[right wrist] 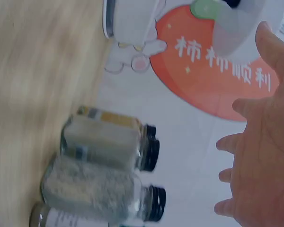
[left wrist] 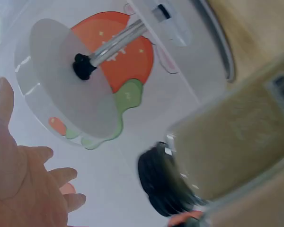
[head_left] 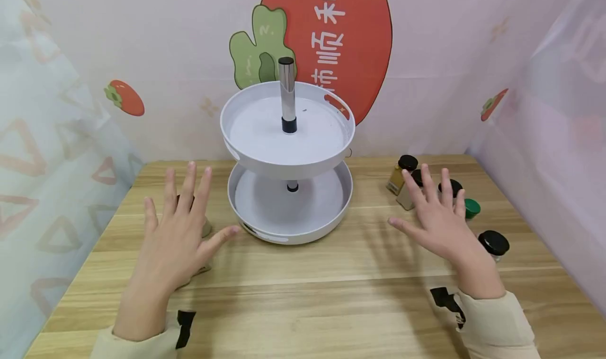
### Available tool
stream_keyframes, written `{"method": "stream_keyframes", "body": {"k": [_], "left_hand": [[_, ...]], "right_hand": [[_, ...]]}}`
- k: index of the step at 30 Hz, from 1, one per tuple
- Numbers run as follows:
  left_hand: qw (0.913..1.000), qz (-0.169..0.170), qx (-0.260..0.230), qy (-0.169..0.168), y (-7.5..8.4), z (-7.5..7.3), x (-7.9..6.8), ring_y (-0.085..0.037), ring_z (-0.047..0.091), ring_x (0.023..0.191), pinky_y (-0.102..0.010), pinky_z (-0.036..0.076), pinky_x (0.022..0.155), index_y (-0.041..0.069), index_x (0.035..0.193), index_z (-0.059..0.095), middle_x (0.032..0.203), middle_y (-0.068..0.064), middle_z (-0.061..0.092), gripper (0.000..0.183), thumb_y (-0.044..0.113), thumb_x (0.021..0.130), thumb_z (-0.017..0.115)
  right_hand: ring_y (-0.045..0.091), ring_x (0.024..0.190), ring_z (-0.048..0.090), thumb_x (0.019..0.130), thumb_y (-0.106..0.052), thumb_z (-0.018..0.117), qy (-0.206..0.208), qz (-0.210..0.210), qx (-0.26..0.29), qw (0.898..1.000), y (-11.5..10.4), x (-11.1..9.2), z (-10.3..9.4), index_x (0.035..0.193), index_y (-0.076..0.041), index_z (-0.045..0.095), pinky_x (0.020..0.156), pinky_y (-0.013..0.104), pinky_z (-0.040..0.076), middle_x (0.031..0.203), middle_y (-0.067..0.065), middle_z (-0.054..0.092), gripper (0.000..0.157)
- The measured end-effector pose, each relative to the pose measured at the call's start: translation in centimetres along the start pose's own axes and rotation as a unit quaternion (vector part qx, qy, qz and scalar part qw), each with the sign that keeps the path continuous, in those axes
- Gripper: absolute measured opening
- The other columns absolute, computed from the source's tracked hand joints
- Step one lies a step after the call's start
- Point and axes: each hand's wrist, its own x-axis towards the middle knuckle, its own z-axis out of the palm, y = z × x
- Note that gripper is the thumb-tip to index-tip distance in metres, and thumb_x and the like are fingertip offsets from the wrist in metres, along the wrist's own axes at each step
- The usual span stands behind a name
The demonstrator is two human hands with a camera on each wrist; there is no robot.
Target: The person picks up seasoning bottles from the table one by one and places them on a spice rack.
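A white two-tier round tray stand (head_left: 291,169) with a chrome post (head_left: 287,93) stands at the table's back middle. My left hand (head_left: 175,238) hovers left of it, fingers spread, holding nothing. Beneath that hand are jars mostly hidden in the head view; the left wrist view shows a jar of tan powder (left wrist: 236,127) with a black lid. My right hand (head_left: 437,222) is spread above the table on the right, also holding nothing. Around it stand a jar of yellow-brown contents (head_left: 395,181), a pale jar (head_left: 405,198), and a jar with a green lid (head_left: 472,208).
A black-lidded jar (head_left: 494,243) stands near the right wrist. The right wrist view shows a jar of whitish grains (right wrist: 92,189) lined up with others. Behind the wooden table (head_left: 303,306) hangs a printed cloth (head_left: 189,43), with cloth along both sides as well.
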Motion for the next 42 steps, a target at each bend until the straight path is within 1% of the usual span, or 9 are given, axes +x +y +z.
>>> {"method": "stream_keyframes", "body": {"k": [11,17,22,25,28,31,32,35,42], "left_hand": [[0.9957,0.049,-0.008,0.078,2.1,-0.8,2.6,-0.028,-0.012,0.156,-0.080,0.011,0.115,0.028,0.161,0.004,0.169,0.002,-0.001,0.093,0.054,0.092,0.061],[0.9868,0.093,-0.015,0.132,2.8,-0.3,4.2,-0.030,0.002,0.157,-0.080,0.025,0.111,0.023,0.160,0.017,0.168,-0.005,0.016,0.086,0.044,0.091,0.065],[0.9752,0.124,-0.052,0.175,3.2,0.2,5.5,-0.033,0.019,0.154,-0.075,0.034,0.110,0.018,0.156,0.031,0.162,-0.008,0.032,0.076,0.038,0.092,0.067],[0.9693,0.137,-0.071,0.192,3.3,0.5,6.1,-0.035,0.026,0.152,-0.071,0.036,0.111,0.014,0.153,0.036,0.159,-0.010,0.038,0.071,0.035,0.092,0.067],[0.9685,0.138,-0.080,0.191,3.4,0.7,6.5,-0.035,0.026,0.151,-0.071,0.036,0.112,0.012,0.152,0.038,0.158,-0.011,0.040,0.070,0.034,0.093,0.067],[0.9704,0.137,-0.080,0.182,3.4,0.9,6.7,-0.034,0.025,0.152,-0.070,0.035,0.113,0.011,0.152,0.038,0.158,-0.011,0.040,0.070,0.034,0.093,0.067],[0.9707,0.138,-0.080,0.180,3.4,0.9,6.7,-0.034,0.025,0.152,-0.069,0.035,0.114,0.011,0.152,0.038,0.158,-0.011,0.040,0.070,0.034,0.093,0.067],[0.9702,0.142,-0.079,0.180,3.3,1.1,6.9,-0.034,0.026,0.151,-0.065,0.035,0.116,0.009,0.152,0.038,0.157,-0.013,0.040,0.070,0.033,0.093,0.067],[0.9666,0.146,-0.092,0.189,3.0,1.4,7.3,-0.034,0.032,0.149,-0.055,0.035,0.120,0.005,0.149,0.041,0.153,-0.016,0.045,0.066,0.029,0.094,0.067]], "right_hand": [[0.044,0.149,-0.025,0.098,-0.046,0.056,0.045,0.009,0.047,0.998,3.2,-2.3,-2.2,0.160,-0.027,-0.004,0.103,0.084,-0.021,0.168,0.010,-0.012,0.089],[0.049,0.150,-0.014,0.099,-0.029,0.058,0.087,-0.017,0.097,0.991,6.0,-3.6,-3.0,0.161,-0.019,0.001,0.107,0.082,-0.017,0.167,0.017,-0.001,0.085],[0.035,0.154,-0.004,0.099,-0.011,0.055,0.105,-0.040,0.189,0.976,8.3,-4.5,-3.0,0.161,-0.023,0.003,0.124,0.063,-0.010,0.167,0.016,0.006,0.081],[0.011,0.153,0.003,0.102,-0.007,0.048,0.100,-0.026,0.240,0.965,9.5,-5.1,-2.7,0.160,-0.029,0.002,0.123,0.062,-0.010,0.168,-0.003,0.008,0.077],[-0.006,0.144,0.018,0.103,-0.002,0.042,0.102,-0.037,0.271,0.957,10.7,-5.4,-2.2,0.161,-0.023,0.008,0.129,0.034,0.009,0.162,-0.016,0.020,0.070],[-0.014,0.131,0.033,0.102,0.003,0.041,0.112,-0.046,0.285,0.951,11.8,-5.6,-1.9,0.159,-0.016,0.020,0.102,0.001,0.030,0.153,-0.022,0.033,0.064],[-0.014,0.129,0.038,0.101,0.004,0.041,0.115,-0.050,0.296,0.947,12.1,-5.6,-1.8,0.158,-0.013,0.025,0.093,-0.001,0.035,0.150,-0.022,0.038,0.061],[-0.011,0.125,0.046,0.101,0.006,0.039,0.109,-0.046,0.335,0.935,13.1,-6.0,-1.6,0.153,-0.005,0.034,0.088,0.002,0.037,0.144,-0.020,0.049,0.054],[-0.009,0.123,0.052,0.104,0.001,0.035,0.059,-0.020,0.385,0.921,15.1,-6.7,-0.9,0.148,0.000,0.040,0.094,0.004,0.035,0.132,-0.017,0.060,0.044]]}}
